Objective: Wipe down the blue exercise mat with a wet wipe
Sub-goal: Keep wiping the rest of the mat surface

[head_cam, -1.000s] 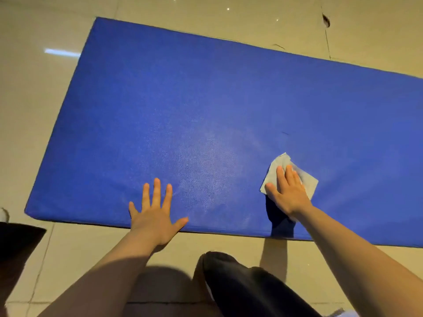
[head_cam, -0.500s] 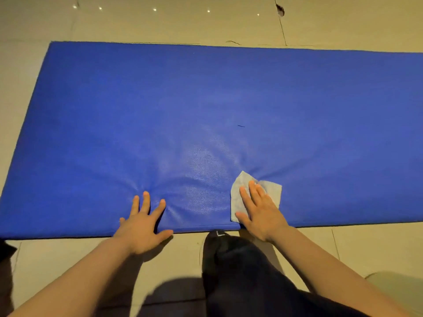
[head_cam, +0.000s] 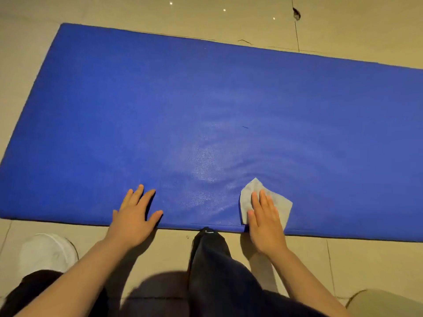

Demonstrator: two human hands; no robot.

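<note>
The blue exercise mat lies flat on the tiled floor and fills most of the view. A pale wet wipe lies on the mat close to its near edge, right of centre. My right hand presses flat on the wipe with straight fingers. My left hand rests flat on the mat's near edge, fingers spread. A damp sheen shows on the mat between the two hands.
Beige floor tiles surround the mat, with a chipped spot at the far right. My dark-trousered knee touches the mat's near edge. A white shoe sits at the lower left.
My right hand has slid the wipe toward the mat's near edge. The view has shifted, and my left hand stays flat at the near edge.
</note>
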